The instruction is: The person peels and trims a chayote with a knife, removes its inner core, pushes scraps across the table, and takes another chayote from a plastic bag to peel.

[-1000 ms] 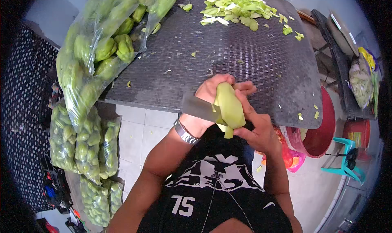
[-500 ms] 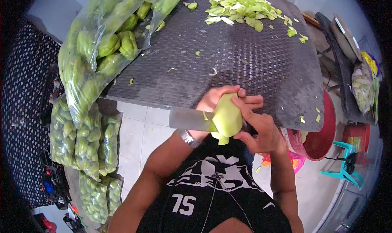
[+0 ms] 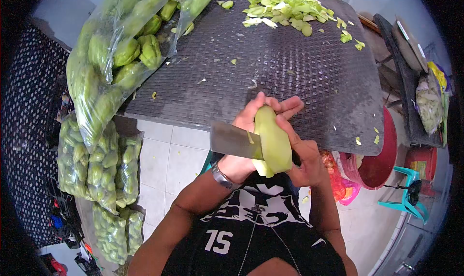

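Note:
A pale, peeled chayote (image 3: 274, 143) rests in my left hand (image 3: 245, 117), whose fingers curl around its far side; a watch is on that wrist. My right hand (image 3: 308, 164) is closed at the chayote's right side, its thumb lying along the flesh. From that grip a broad-bladed knife (image 3: 234, 141) extends left beneath the chayote; its handle is hidden. A strip of peel (image 3: 262, 167) hangs at the chayote's lower end, by the blade. Both hands are just off the near edge of the dark woven-pattern table (image 3: 208, 97).
Green peelings (image 3: 285, 7) lie heaped at the table's far side. An open plastic bag of chayotes (image 3: 128, 51) covers its left end. More filled bags (image 3: 89, 164) stand at lower left. To the right are a red tub (image 3: 389, 150) and a turquoise stool (image 3: 408, 193).
The chayote has turned in my hands, and its top leans left. The knife blade now slants down to the right. My right hand has shifted slightly down and left.

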`<control>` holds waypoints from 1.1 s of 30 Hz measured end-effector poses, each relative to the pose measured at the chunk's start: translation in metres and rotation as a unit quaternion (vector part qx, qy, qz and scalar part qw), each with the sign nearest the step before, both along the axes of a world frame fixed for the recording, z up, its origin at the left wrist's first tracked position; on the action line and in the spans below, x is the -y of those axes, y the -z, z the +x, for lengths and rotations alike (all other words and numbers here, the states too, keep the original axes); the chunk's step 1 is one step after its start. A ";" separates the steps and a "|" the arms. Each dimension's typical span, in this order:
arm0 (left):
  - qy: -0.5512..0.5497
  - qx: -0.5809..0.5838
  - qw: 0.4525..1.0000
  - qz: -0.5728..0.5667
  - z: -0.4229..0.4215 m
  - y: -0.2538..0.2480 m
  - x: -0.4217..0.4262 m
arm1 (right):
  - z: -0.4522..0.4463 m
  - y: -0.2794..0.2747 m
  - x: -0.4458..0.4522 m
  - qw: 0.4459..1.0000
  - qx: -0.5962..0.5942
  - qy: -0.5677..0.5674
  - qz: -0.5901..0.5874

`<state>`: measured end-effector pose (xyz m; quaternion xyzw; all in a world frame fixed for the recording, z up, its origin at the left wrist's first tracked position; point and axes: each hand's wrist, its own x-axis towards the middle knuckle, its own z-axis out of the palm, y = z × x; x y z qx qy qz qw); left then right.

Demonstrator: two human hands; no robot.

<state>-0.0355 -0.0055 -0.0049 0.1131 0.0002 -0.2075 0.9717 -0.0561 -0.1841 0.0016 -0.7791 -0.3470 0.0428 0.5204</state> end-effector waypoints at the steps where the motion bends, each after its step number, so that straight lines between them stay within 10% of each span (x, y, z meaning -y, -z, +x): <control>1: -0.010 0.003 1.000 0.003 0.000 0.001 0.001 | 0.000 0.001 -0.001 1.000 -0.018 0.006 0.010; 6: -0.034 0.048 0.995 -0.081 -0.004 -0.004 0.006 | -0.006 -0.005 0.003 0.993 -0.080 0.079 0.037; 11: -0.039 0.261 0.943 0.204 -0.007 0.018 -0.023 | 0.000 -0.032 0.025 0.984 -0.019 0.165 -0.066; 17: -0.049 0.247 0.934 0.255 0.002 -0.006 -0.002 | 0.006 -0.039 0.015 0.982 0.115 0.095 -0.115; 33: -0.199 0.287 0.893 0.283 -0.008 -0.001 0.006 | 0.003 -0.020 0.005 0.997 -0.006 0.041 -0.063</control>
